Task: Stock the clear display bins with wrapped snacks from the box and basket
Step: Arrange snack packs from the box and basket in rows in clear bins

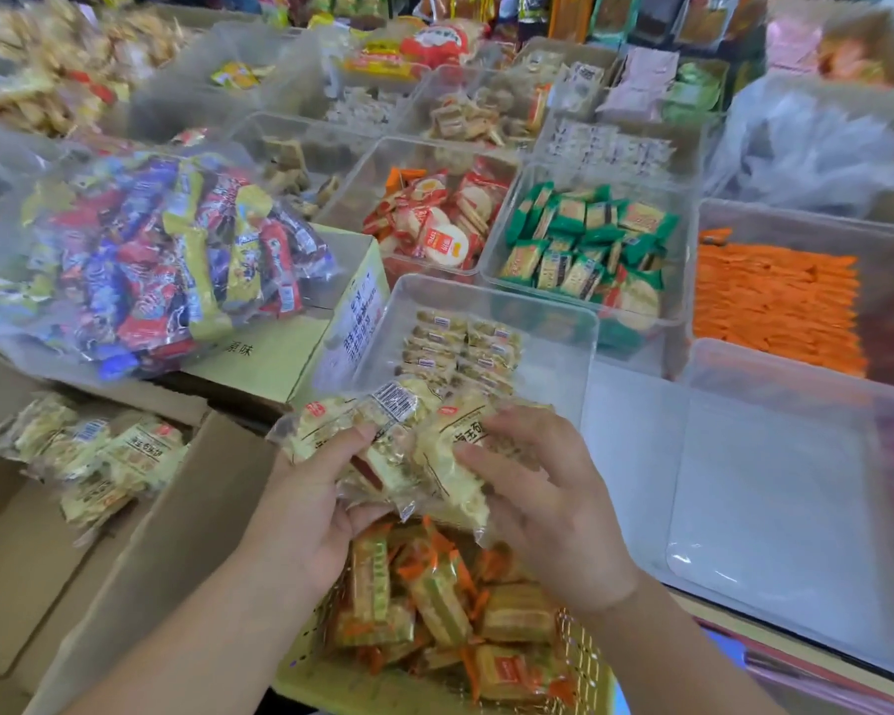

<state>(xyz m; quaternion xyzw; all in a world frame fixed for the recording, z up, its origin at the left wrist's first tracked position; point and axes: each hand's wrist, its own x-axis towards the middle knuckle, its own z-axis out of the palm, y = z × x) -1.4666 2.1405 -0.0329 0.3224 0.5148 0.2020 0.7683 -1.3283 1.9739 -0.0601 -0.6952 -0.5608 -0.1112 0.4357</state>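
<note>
So right under my wrists is the yellow basket (326,686), full of orange-wrapped packs (434,606). I'm not on those yet. Both hands are busy with a bunch of pale yellow snacks (409,451). My left hand (311,513) grips the bunch from underneath with the thumb over the top. My right hand (548,503) has its fingers curled onto it from the other side. The bundle hangs just above the basket, at the near edge of the display.

Off to my left is the cardboard box (187,534), with more of the same pale packs (99,456) inside.

Best guess at the step: I'm mid-carry, squaring up the handful before it goes in. Straight ahead is the clear bin (491,292), which already has neat rows of the same snack (460,348) at the back. The front part of its floor is bare, so there's room. The next move needs a short lift over the near rim, then laying them down flat in line without knocking over the rows.

On the right is an empty clear bin (770,508), wide open. On the left it's tighter: a big bag of mixed candy (151,260) sits on a carton (264,363) right beside the bin.

Further back, the bins of red-and-white crackers (434,224), green packs (589,240) and orange sticks (775,296) look well stocked.
</note>
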